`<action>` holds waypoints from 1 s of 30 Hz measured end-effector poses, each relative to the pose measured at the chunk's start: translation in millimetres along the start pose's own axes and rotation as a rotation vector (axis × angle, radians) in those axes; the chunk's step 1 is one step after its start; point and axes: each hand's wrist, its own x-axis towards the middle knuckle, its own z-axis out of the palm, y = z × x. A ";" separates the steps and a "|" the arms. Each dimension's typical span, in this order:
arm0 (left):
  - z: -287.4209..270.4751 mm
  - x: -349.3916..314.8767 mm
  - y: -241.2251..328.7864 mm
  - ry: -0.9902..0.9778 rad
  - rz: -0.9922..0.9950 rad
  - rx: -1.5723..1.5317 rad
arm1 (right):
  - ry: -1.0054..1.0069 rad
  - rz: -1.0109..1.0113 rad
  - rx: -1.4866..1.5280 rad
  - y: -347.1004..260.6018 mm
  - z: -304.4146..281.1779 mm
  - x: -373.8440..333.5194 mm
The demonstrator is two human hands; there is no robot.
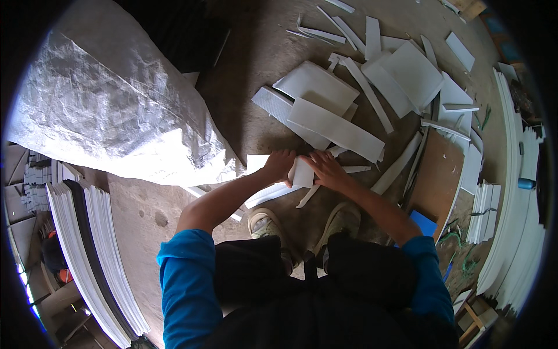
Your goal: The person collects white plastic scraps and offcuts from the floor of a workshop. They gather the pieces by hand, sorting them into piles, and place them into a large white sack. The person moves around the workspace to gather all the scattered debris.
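My left hand (281, 165) and my right hand (326, 168) are close together just beyond my shoes, low over the floor. Both are closed on a small white board piece (303, 173), its middle showing between them. The left thumb points down along its near side. Under and beside the hands lie more white offcuts, among them a pale strip (268, 195) near my left shoe. A broad white panel (337, 129) lies just beyond the right hand on other flat pieces. The fingertips on the far side are partly hidden.
A large whitish woven sack (128, 104) fills the upper left. White scraps (410, 75) are heaped at the upper right, near a brown board (437, 174). Long white strips (93, 256) are stacked at the left, others (511, 232) at the right. A tied bundle (483, 212) stands nearby.
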 end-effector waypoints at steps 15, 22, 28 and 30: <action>-77.5 -18.2 -8.9 0.044 0.016 -0.367 | 0.098 0.075 0.225 12.9 -18.3 11.5; -159.6 -11.7 -13.3 0.699 0.065 0.093 | 0.282 0.337 0.078 25.9 -114.7 37.6; -159.8 19.0 -38.9 1.107 -0.365 -0.494 | 0.177 0.599 0.001 83.6 -94.6 44.8; -119.6 34.5 -55.7 0.984 -0.615 -0.676 | 0.116 0.678 0.065 101.4 -67.9 45.7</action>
